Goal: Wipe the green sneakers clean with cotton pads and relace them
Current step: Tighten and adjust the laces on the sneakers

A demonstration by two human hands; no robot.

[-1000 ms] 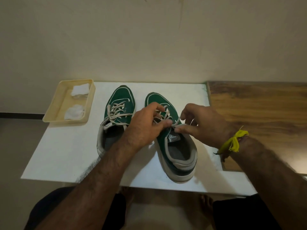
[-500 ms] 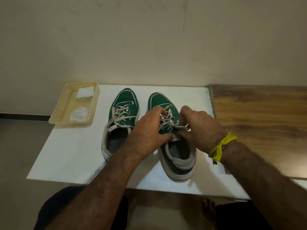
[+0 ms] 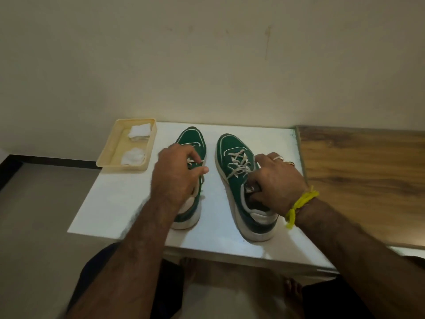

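Observation:
Two green sneakers with white soles and off-white laces stand side by side on a white table (image 3: 128, 194), toes toward the wall. My left hand (image 3: 176, 174) lies over the laces of the left sneaker (image 3: 192, 140), its fingers curled and pinching a lace. My right hand (image 3: 276, 180) rests on the right sneaker (image 3: 232, 146), fingers tucked at the tongue and collar opening and gripping it. The right sneaker's laces (image 3: 239, 163) are crossed through the eyelets. Much of the left sneaker is hidden under my left hand.
A cream plastic tray (image 3: 108, 155) at the table's back left corner holds two white cotton pads (image 3: 139, 130). A wooden surface (image 3: 363, 178) adjoins the table on the right. A plain wall stands close behind. My knees and bare feet show below the table's front edge.
My left hand left the right sneaker and moved onto the left sneaker's laces. My right hand slid back from the laces to the right sneaker's collar. The view shifted.

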